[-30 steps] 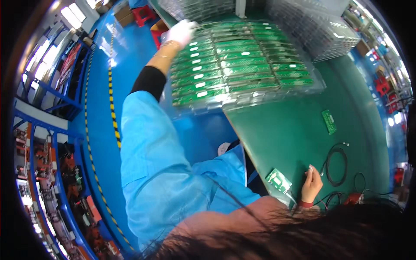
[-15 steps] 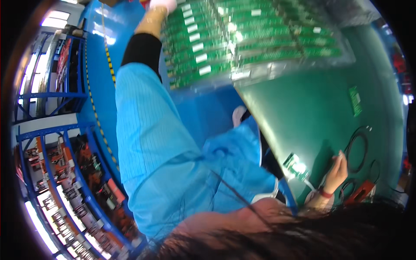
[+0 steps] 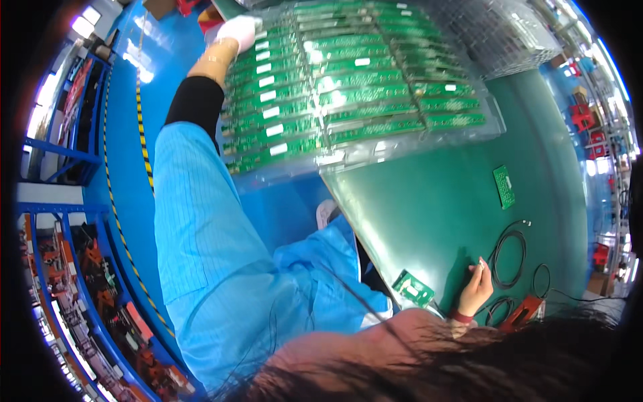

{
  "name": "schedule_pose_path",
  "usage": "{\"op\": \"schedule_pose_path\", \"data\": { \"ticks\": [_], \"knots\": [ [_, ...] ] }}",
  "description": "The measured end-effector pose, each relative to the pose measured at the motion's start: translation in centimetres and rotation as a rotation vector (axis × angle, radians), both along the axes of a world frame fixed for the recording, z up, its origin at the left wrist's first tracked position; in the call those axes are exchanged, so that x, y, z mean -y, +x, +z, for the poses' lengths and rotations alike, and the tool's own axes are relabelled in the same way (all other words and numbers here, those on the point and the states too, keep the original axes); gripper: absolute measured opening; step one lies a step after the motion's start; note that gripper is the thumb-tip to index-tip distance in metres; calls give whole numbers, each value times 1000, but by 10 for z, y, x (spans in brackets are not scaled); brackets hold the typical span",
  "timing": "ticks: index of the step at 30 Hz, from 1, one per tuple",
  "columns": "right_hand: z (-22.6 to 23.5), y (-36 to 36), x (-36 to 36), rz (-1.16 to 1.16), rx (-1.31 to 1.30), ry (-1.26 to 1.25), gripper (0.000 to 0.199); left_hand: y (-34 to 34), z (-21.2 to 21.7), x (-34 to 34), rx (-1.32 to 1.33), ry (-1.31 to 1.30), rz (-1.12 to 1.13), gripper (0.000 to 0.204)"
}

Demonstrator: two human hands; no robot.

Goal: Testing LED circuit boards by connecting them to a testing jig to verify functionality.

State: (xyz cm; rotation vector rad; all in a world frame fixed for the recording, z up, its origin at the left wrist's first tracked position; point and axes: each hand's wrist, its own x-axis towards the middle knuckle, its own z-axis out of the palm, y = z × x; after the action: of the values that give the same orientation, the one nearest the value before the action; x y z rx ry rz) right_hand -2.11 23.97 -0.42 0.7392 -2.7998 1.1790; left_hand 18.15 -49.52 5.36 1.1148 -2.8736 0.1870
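My left hand (image 3: pixel 238 33), in a pale glove, is closed on the left edge of a clear plastic tray (image 3: pixel 375 153). Rows of green circuit boards (image 3: pixel 365 80) fill this tray, which overhangs the near edge of the green table. Low on the right is my bare right hand (image 3: pixel 474 289), a reddish band at its wrist. Its fingers are drawn together above the tabletop; any small thing at the fingertips is too tiny to name. Beside that hand, a small green board (image 3: pixel 413 288) with a pale part lies near the table's edge.
Another green board (image 3: pixel 504 187) lies farther right on the green table (image 3: pixel 415 214). A coiled black cable (image 3: pixel 510 258) and an orange-red tool or box (image 3: pixel 524 312) are near my right hand. Clear plastic trays (image 3: pixel 492 33) are stacked at the back. Blue shelving (image 3: pixel 60 208) stands left.
The view has turned, so tray, table and boards all appear lower and farther left. My left hand stays at the tray's edge and shows more fully; my right hand keeps much the same pose.
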Motion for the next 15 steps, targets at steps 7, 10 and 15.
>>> {"op": "schedule_pose_path", "data": {
  "ticks": [7,10,15],
  "knots": [
    [0,-5,2,22,-21,-50,24,-20,13,-10,110,-117,69,26],
    [3,-1,2,5,-28,-53,23,-25,20,-7,-105,-87,109,26],
    [8,0,1,-27,-20,-46,22,-39,11,1,-63,-121,148,29]
  ]
}}
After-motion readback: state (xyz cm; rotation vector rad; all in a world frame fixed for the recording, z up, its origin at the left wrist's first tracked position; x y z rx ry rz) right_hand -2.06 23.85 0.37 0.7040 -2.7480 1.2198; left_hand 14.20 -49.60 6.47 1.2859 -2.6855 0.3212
